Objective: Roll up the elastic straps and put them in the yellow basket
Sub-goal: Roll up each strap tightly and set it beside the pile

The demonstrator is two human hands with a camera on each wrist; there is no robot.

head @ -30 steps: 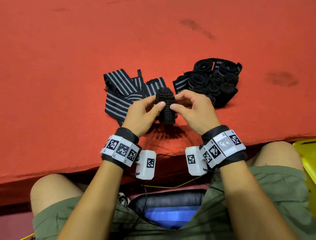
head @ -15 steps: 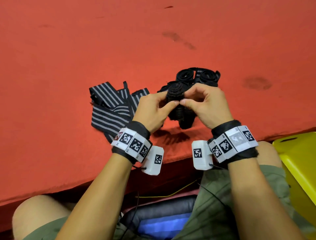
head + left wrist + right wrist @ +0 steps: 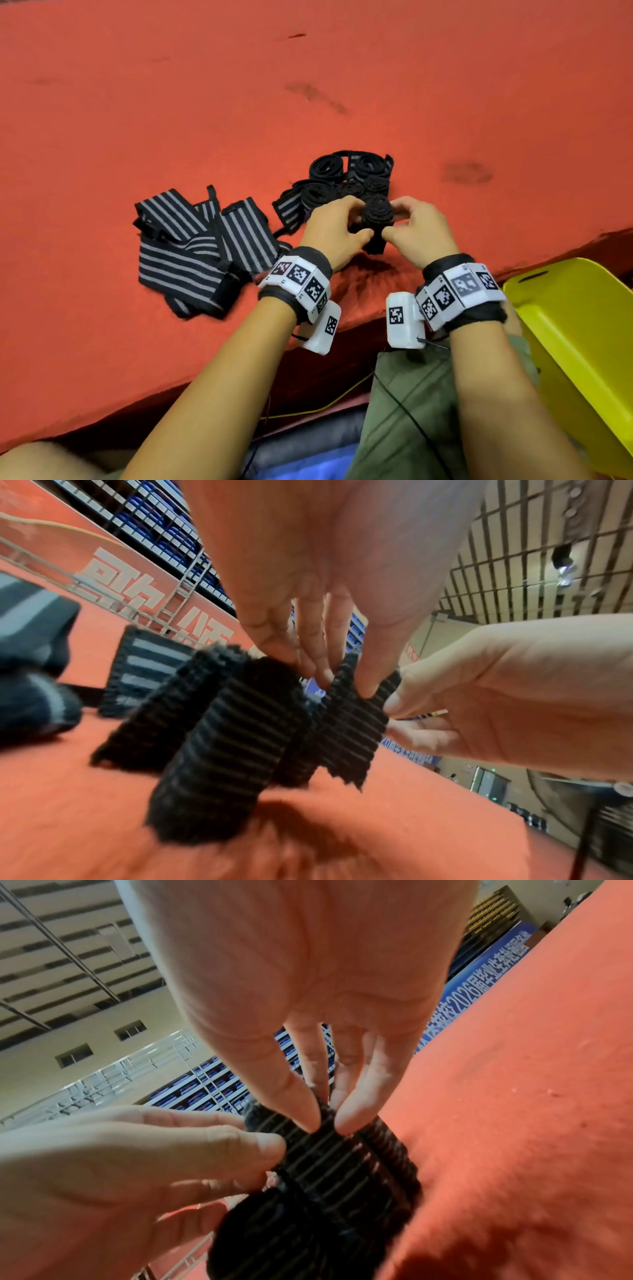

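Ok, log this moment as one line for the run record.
left hand: pinches rolled strap | right hand: pinches same roll | unrolled straps: on red table | yellow basket: lower right

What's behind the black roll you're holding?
Behind the rolled strap, held by the left hand and right hand, stands a cluster of finished rolls. The hands cover its nearest rolls.

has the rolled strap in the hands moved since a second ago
Yes. The rolled strap went right, from beside the unrolled striped straps to the pile of rolled straps.
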